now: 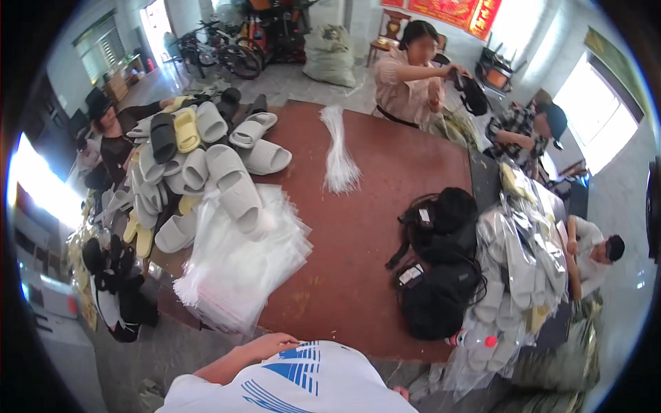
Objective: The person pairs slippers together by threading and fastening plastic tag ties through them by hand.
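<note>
My left hand [274, 344] rests against the front of my white shirt at the table's near edge, its visible fingers stretched out and nothing seen in them. Only a small part of my right hand [401, 393] shows beside my shirt; its fingers are hidden. Nearest my left hand is a stack of clear plastic bags [241, 275], fanned over the table's left corner. Grey slide sandals [234, 186] are heaped behind and partly on it, with a yellow slide [186, 131] and a black slide [163, 138] among them. Two black bags [441, 296] with white tags lie at the right.
A bundle of thin white strips [339, 151] lies on the brown table [372, 275]. Bagged slides [516, 255] pile up at right, near a red-capped bottle [482, 340]. Across the table a person [406, 79] holds a black item [472, 95]. Other people work on both sides.
</note>
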{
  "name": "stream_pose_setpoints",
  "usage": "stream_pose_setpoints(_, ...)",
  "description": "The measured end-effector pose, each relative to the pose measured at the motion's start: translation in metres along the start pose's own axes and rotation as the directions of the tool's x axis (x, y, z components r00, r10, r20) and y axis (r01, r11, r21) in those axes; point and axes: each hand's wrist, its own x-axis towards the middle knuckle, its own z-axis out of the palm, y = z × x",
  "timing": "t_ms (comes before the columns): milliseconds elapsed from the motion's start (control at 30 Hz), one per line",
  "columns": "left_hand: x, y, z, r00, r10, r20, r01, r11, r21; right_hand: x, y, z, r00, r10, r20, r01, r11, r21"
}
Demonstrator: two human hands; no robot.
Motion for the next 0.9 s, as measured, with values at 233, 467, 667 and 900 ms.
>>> stream_pose_setpoints(233, 0.035, -0.013, 0.005, 0.955, 0.136, -0.264, -0.11, 0.988, 0.11, 0.13, -0.198, 0.111, 0.979, -0.176, -0.106, 0.158, 0.975, -0.153)
stream_pose_setpoints(467, 0.04, 0.002, -0.095, 0.769, 0.187, -0.611, -0.084, 0.978, 0.193, 0.21, -0.262, 0.187, 0.786, -0.476, 0.395, 0.572, 0.802, -0.172)
stream_pose_setpoints(667, 0.013, -0.045, -0.125, 0.592, 0.077, -0.802, -0.08, 0.996, 0.036, 0.117, -0.213, 0.194, 0.81, -0.223, 0.542, 0.378, 0.905, -0.194)
stream_pose_setpoints(900, 0.077, -0.059, -0.254, 0.268, -0.249, -0.931, -0.358, 0.872, -0.336, 0.087, -0.18, 0.204, 0.921, 0.173, 0.35, -0.155, 0.985, -0.079)
